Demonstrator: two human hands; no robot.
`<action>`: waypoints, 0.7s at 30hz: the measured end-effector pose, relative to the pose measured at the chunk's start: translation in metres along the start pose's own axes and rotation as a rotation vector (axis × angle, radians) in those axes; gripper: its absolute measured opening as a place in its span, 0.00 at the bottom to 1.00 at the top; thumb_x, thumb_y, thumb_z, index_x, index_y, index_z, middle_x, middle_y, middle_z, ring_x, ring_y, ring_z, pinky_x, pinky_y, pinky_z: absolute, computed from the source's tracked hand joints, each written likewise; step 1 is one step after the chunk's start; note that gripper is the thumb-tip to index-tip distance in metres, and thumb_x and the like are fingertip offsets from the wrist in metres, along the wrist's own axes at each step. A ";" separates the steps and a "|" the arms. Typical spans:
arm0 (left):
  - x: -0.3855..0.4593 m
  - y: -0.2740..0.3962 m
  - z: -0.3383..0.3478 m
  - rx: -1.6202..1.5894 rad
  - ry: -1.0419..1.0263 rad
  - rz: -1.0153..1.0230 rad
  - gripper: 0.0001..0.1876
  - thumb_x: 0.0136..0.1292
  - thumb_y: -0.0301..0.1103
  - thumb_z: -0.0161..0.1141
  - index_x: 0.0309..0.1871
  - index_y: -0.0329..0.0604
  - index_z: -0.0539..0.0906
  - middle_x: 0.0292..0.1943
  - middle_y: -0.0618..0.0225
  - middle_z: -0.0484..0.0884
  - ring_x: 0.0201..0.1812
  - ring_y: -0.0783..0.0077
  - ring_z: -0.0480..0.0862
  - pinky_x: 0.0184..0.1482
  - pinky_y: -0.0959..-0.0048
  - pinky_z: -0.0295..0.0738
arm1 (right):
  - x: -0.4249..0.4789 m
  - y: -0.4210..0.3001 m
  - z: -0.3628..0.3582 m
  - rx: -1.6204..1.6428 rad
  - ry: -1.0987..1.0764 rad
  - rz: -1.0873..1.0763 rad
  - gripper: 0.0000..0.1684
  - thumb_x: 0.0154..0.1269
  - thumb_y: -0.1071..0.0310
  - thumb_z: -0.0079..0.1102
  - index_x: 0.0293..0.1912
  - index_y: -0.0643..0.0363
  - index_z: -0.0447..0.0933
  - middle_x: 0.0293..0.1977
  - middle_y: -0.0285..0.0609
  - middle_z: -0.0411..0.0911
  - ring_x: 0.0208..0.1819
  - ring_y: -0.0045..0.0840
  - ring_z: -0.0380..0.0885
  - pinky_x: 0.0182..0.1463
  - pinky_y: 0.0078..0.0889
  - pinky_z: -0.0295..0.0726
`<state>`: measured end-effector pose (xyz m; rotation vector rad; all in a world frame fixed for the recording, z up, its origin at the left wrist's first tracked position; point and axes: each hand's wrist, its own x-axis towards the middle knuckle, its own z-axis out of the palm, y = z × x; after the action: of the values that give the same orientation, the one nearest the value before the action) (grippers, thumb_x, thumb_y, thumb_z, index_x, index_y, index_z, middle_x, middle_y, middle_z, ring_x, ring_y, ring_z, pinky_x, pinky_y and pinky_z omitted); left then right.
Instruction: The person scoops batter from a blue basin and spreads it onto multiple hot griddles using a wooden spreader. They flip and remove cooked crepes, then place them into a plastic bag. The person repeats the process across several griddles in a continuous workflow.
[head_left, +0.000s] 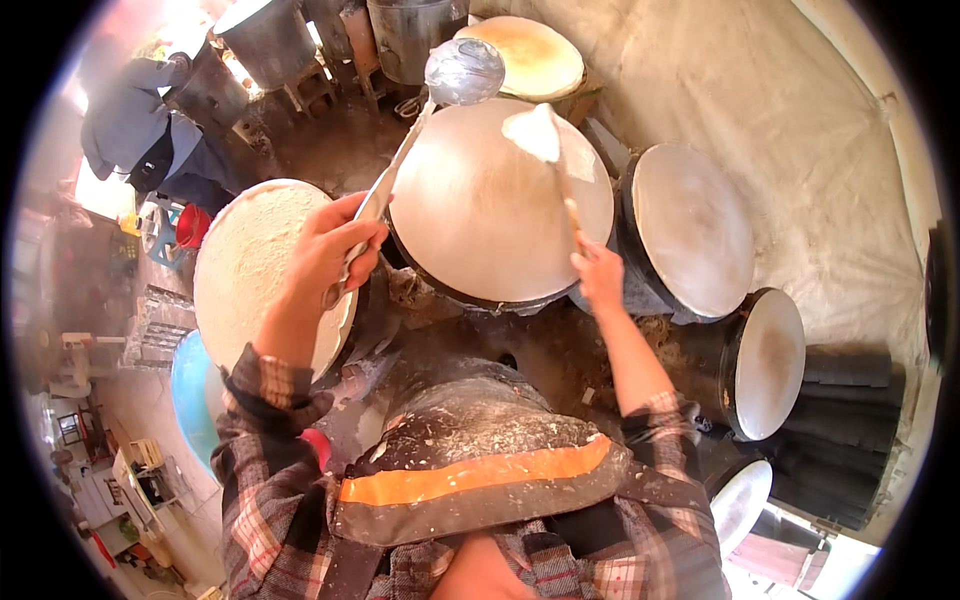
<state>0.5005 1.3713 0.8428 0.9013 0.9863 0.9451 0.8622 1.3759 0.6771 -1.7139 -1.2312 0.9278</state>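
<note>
My left hand (341, 244) is closed round the handle of a metal ladle (465, 71), whose wet, shiny bowl is up at the far edge of the central round griddle (480, 217). In my right hand (600, 274) is the wooden handle of a spreading tool (566, 199); white batter (534, 131) covers its far end, over the griddle's far right part. A pale, thin layer appears to cover the griddle, with a whiter patch near its right rim. Beneath my left forearm lies a round surface with a rough, cream-coloured layer (262, 247).
More round griddles (694, 229) curve along the right by a pale sheet wall (825, 150). Behind the central one is a browned round flatbread (529, 56). Metal drums (416, 37) stand at the back. A person (150, 127) bends at the upper left, near a red bucket (193, 226). A blue tub (196, 397) is at left.
</note>
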 end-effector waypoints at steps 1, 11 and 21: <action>0.008 -0.002 0.002 0.002 0.018 0.017 0.19 0.59 0.25 0.50 0.55 0.30 0.72 0.23 0.71 0.71 0.13 0.85 0.65 0.11 0.85 0.57 | 0.004 -0.007 0.008 -0.029 -0.007 -0.030 0.25 0.51 0.76 0.57 0.53 0.66 0.73 0.49 0.48 0.77 0.51 0.27 0.77 0.56 0.23 0.71; -0.009 -0.016 -0.009 -0.160 0.097 0.083 0.20 0.66 0.31 0.49 0.59 0.29 0.67 0.25 0.70 0.71 0.10 0.88 0.62 0.09 0.89 0.55 | 0.020 -0.004 -0.003 -0.032 -0.079 -0.021 0.26 0.50 0.75 0.58 0.52 0.62 0.75 0.49 0.47 0.78 0.49 0.24 0.77 0.54 0.24 0.72; -0.038 -0.025 -0.018 -0.220 0.268 0.105 0.19 0.68 0.29 0.45 0.59 0.29 0.66 0.25 0.68 0.72 0.09 0.87 0.63 0.08 0.89 0.56 | 0.041 0.002 -0.010 -0.161 -0.109 -0.175 0.26 0.48 0.72 0.58 0.52 0.62 0.75 0.48 0.49 0.78 0.51 0.30 0.77 0.53 0.25 0.73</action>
<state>0.4795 1.3307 0.8244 0.6570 1.0438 1.2607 0.8825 1.4131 0.6756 -1.6642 -1.5374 0.8452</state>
